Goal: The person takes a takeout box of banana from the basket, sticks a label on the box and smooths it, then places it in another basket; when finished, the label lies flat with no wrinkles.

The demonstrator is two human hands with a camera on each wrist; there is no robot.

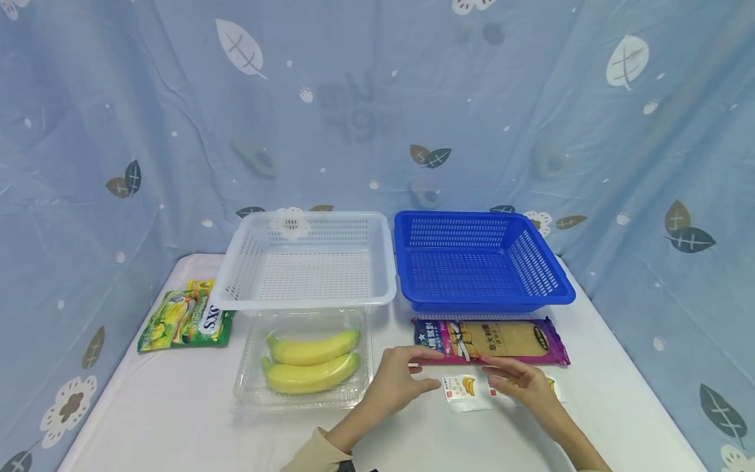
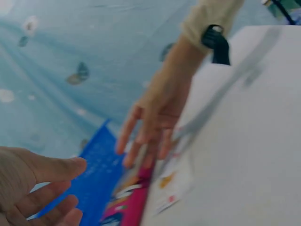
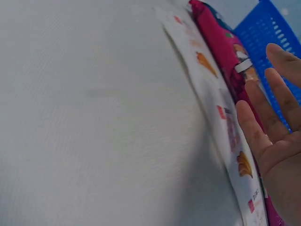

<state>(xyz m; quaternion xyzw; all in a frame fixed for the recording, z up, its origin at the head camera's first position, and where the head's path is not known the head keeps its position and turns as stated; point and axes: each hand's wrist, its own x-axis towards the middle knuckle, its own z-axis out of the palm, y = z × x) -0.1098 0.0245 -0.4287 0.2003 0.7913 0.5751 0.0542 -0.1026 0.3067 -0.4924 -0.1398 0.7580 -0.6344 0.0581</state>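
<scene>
In the head view a strip of white labels with banana pictures (image 1: pixel 457 392) lies on the white table. My right hand (image 1: pixel 531 388) hovers over its right part, fingers spread and nothing held. Just left of the strip is my left hand (image 1: pixel 394 381), thumb and fingers apart with nothing between them. Behind the strip lies a purple pack of spaghetti (image 1: pixel 513 339), partly covered by the fingertips in this view. The right wrist view shows the right palm (image 3: pixel 284 150) beside the label strip (image 3: pixel 214 96). Whether any fingertip touches the strip or pack I cannot tell.
A clear plastic box (image 1: pixel 248 383) with two bananas (image 1: pixel 312 373) sits left of my left hand. Behind stand a white basket (image 1: pixel 307 305) and a blue basket (image 1: pixel 472 303). Green and yellow snack bags (image 1: pixel 183 321) lie at the far left. A patterned blue curtain (image 1: pixel 377 105) surrounds the table.
</scene>
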